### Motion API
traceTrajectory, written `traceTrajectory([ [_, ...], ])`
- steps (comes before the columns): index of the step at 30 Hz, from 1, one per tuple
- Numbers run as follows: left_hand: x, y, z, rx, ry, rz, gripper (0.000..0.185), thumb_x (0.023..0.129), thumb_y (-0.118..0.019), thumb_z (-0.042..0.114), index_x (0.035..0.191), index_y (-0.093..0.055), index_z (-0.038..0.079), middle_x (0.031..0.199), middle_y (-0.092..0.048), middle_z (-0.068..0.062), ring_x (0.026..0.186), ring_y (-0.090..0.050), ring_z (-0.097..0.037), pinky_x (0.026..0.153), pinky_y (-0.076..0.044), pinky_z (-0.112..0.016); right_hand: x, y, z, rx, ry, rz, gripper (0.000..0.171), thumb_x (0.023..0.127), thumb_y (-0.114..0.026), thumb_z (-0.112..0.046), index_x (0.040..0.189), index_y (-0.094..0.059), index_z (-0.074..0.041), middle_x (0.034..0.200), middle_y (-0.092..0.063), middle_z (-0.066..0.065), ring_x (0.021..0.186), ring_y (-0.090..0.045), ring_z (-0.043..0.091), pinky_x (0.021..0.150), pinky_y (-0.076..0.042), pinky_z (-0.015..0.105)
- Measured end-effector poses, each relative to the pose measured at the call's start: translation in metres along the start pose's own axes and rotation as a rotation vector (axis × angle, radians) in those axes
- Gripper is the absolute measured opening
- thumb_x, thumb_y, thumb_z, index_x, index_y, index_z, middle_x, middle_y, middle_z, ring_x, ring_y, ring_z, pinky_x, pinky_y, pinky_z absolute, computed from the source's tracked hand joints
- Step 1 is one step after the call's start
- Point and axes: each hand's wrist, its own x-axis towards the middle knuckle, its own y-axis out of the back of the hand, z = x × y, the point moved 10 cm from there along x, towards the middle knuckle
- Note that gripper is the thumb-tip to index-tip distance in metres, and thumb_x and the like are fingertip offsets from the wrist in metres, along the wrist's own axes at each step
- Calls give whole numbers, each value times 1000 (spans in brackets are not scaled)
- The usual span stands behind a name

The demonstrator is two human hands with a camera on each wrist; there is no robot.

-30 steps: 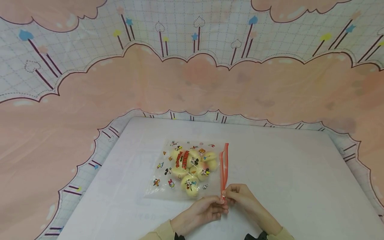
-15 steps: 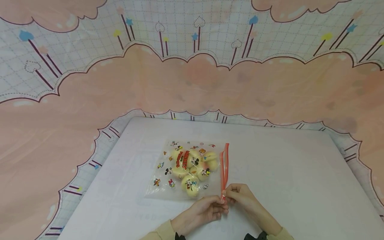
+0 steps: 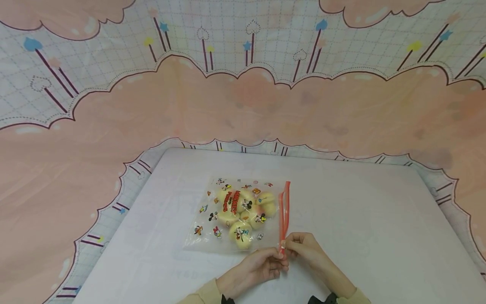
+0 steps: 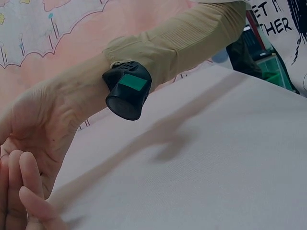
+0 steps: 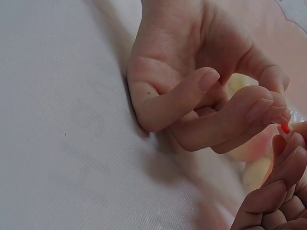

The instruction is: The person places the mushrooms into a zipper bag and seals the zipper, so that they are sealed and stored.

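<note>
A clear zip bag (image 3: 201,242) printed with small cartoon figures lies flat, holding several round pale-yellow pieces with a pink blush (image 3: 239,230). Its red zip strip (image 3: 286,207) runs along the right side, with the two edges slightly apart toward the far end. At the near end of the strip, my left hand (image 3: 262,266) pinches the corner between thumb and fingers. Just above it, my right hand (image 3: 305,249) pinches the same strip with thumb and index finger. In the right wrist view, a bit of the red strip (image 5: 285,128) shows between the fingertips of both hands.
The bag rests on a white table (image 3: 360,211). A pink cloud-patterned cloth (image 3: 228,109) hangs behind and around it. A black wrist camera (image 4: 127,91) sits on the right arm. Dark and green items (image 4: 268,62) stand beyond the table's edge in the left wrist view.
</note>
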Motion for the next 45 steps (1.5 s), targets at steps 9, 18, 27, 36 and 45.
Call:
traceTrajectory([
  [9,0,-1,0,9,1,-7,20,86,-51,10,73,-64,17,71,-67,7,72,-63,-6,65,-42,-17,0,1,-2,2,-8,7,36,87,-62,-9,88,-52,26,56,-48,-10,56,-46,2,54,-39,17],
  [18,-1,-2,0,14,-6,-28,19,88,-51,10,75,-64,18,74,-67,8,74,-63,-5,66,-43,-16,1,-1,-3,-5,-8,-32,34,90,-61,-11,92,-57,23,60,-53,-11,59,-49,0,57,-44,16],
  [27,0,-1,0,-4,3,-26,14,88,-54,13,83,-67,16,76,-68,7,73,-65,-5,67,-45,-16,1,-4,-3,-39,-23,-74,31,90,-63,-13,90,-62,18,59,-58,-12,59,-51,1,56,-44,16],
  [36,2,-3,0,1,1,-50,14,93,-56,16,86,-69,17,80,-70,8,75,-66,-4,65,-45,-15,0,-2,-1,-31,-38,-66,36,91,-63,-15,90,-59,20,59,-54,-11,57,-46,1,54,-41,18],
  [45,1,-3,0,5,6,-54,16,93,-55,14,85,-69,17,78,-69,8,75,-66,-4,65,-44,-15,-1,-6,0,-26,-25,-115,34,92,-61,-15,87,-58,18,60,-53,-11,58,-46,1,55,-40,17],
])
